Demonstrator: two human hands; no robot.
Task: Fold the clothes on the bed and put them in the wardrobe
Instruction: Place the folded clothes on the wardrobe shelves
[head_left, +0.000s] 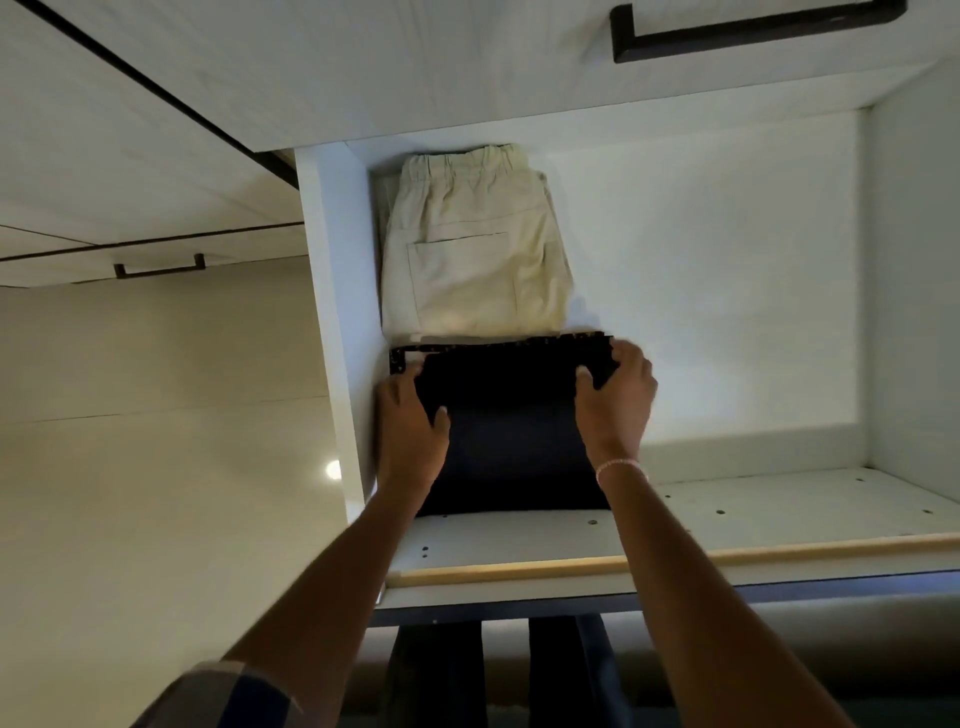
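Looking from the wearer's head, close in and facing forward into the wardrobe shelf (779, 514), taking in its left wall (335, 312), its right wall (914, 286) and the handled panel (467, 62) above.

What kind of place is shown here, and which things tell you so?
Probably the inside of a wardrobe: a white shelf holds folded beige trousers and a folded dark garment, gripped by the left hand and right hand; dark clothes hang below.

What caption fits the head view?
Left hand and right hand grip folded dark garment on white wardrobe shelf, near folded beige trousers.
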